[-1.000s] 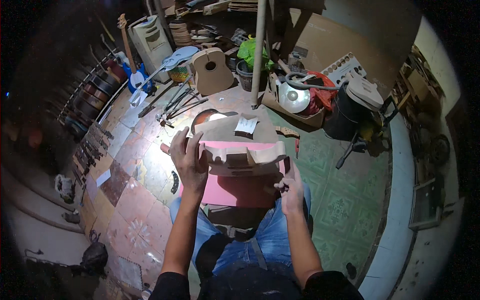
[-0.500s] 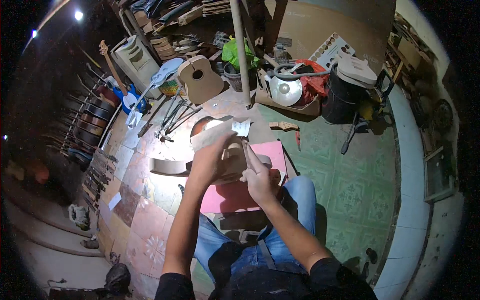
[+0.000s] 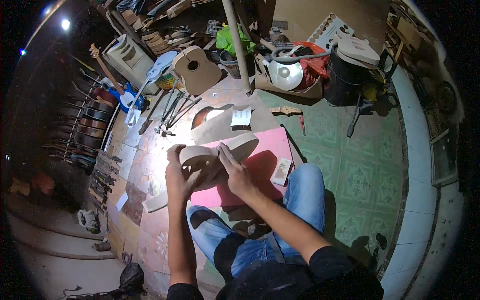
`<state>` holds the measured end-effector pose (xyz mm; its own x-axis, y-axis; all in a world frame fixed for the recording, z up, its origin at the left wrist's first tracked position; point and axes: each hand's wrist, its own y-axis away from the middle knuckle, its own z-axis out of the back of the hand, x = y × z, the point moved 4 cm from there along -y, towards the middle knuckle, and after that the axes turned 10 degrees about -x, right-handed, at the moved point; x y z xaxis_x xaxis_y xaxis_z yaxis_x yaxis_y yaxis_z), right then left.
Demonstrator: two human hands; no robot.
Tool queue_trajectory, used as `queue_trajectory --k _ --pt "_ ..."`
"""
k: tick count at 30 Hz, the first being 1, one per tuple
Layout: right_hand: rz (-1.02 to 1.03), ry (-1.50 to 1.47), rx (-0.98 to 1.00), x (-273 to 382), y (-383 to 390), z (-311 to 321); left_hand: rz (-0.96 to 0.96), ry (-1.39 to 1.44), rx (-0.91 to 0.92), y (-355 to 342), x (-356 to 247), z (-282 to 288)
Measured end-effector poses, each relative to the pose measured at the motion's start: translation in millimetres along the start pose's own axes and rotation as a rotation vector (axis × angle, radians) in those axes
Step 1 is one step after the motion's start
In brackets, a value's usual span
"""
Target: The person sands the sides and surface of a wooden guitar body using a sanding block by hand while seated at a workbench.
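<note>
A bare, pale wooden guitar body (image 3: 245, 145) is tilted on edge above a pink board (image 3: 267, 150). My left hand (image 3: 177, 172) is closed around its left end, thumb and fingertips at the upper edge. My right hand (image 3: 235, 172) lies along the inward curve of that edge, fingers straight and close together; any thin thing under them is hidden. A pale curved wooden piece (image 3: 155, 202) shows left of my left forearm; I cannot tell whether it joins the body. A whitish rectangular block (image 3: 282, 171) rests on the board by my right knee.
Beyond the board lie a brown sheet (image 3: 212, 132), a white paper (image 3: 241, 116), a guitar headstock (image 3: 287, 110) and a red-handled tool (image 3: 302, 125). An unfinished acoustic guitar body (image 3: 197, 72) leans farther back. A black bucket (image 3: 345, 82) stands right; several guitars line the left.
Both hands have turned the guitar body and brought it left and nearer. My right fingers have shifted onto its inward curve. The whitish block on the board has come into view.
</note>
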<state>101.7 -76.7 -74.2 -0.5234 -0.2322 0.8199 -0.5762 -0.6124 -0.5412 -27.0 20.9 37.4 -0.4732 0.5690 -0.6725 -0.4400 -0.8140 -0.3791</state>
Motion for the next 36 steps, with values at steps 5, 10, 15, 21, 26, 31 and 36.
queue_trajectory --k 5,10,15,21,26,31,36 --pt "-0.163 0.267 -0.124 -111 -25 26 0.088 0.153 -0.122 4 12 10" --pt "0.088 0.033 -0.064 -9 -11 -1 0.175 0.275 -0.156 22 19 13" --pt "0.021 0.283 -0.046 -81 -16 9 0.139 0.127 -0.183 27 12 20" --pt "-0.136 0.158 -0.136 -98 -24 15 0.151 0.125 -0.305 37 35 33" --pt "-0.104 0.013 0.094 -13 3 -23 0.004 -0.154 -0.241 35 19 29" --pt "-0.108 -0.379 0.091 94 -2 -36 0.299 0.301 -0.215 48 38 9" --pt "0.035 -0.271 0.174 121 -4 -33 0.290 0.550 -0.139 56 59 17"
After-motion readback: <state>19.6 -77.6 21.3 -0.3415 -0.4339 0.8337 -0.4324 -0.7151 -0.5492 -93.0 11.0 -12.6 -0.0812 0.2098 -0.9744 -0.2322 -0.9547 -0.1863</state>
